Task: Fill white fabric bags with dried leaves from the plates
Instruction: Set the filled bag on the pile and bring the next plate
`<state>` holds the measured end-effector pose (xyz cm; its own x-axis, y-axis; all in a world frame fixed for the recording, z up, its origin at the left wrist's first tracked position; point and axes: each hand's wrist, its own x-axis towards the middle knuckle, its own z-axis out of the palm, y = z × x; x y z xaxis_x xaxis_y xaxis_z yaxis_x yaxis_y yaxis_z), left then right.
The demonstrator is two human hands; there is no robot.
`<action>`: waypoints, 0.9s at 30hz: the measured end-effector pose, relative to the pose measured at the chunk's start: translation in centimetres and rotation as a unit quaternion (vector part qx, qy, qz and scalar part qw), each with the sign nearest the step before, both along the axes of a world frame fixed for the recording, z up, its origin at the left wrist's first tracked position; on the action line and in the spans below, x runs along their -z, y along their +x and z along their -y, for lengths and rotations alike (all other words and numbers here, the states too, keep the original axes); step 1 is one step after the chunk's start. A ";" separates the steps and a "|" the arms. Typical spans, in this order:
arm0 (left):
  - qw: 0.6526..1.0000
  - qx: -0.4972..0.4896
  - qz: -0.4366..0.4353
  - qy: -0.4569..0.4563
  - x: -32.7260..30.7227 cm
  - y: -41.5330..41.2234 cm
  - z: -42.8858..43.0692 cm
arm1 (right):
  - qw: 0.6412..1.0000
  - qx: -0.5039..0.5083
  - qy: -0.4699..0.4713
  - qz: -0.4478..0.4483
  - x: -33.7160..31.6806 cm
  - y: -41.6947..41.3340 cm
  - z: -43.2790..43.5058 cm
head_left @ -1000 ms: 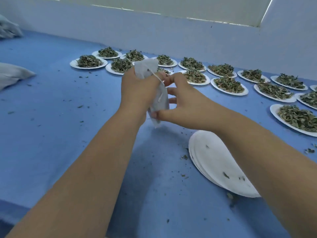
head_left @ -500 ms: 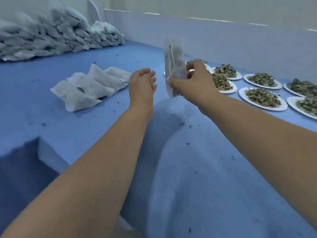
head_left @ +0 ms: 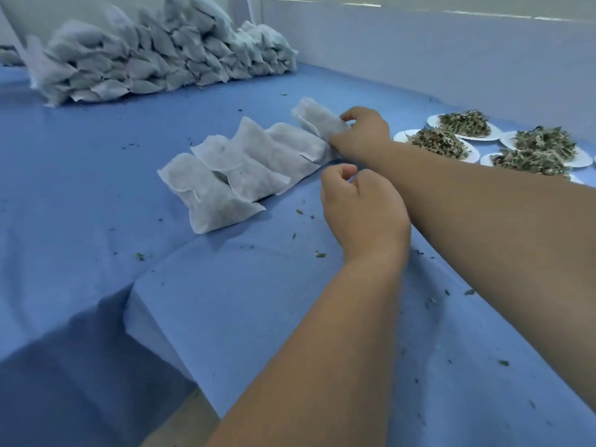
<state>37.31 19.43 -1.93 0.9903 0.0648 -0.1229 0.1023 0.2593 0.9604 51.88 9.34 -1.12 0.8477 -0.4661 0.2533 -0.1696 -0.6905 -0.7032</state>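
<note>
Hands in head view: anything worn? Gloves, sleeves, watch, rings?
Nothing worn that shows. The left hand and right hand are both bare: no gloves, rings, watch or wristband. No sleeve or cuff appears along either arm up to the frame edge. No markings, tape or cables on them either.

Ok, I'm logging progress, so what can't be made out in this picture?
Head view:
Left hand: whether it holds anything; its curled fingers hide the palm.
Bag gripped by the right hand: how full; the fabric hides it.
Plates: how many; the right edge and the forearm cut them off.
Far stack of bags: count; blurred.
</note>
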 end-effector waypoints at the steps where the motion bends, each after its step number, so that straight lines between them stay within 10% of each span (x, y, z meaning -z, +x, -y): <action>1: 1.000 0.001 0.003 0.004 0.1 0.1 0.1 | 1.000 -0.001 -0.003 -0.007 0.3 0.2 0.1; 13: 0.982 0.089 0.098 0.134 0.2 -1.7 1.1 | 0.991 0.043 -0.096 0.087 0.3 -9.5 6.3; 27: 0.925 0.153 0.177 0.300 0.8 -1.1 3.6 | 0.918 0.029 -0.378 -0.115 0.8 -12.7 13.4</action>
<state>36.18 15.81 -2.78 0.9450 -0.2736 0.1790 -0.2652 -0.3212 0.9091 39.20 -4.06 -1.94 0.8986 -0.2771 0.3401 -0.3059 -0.9515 0.0328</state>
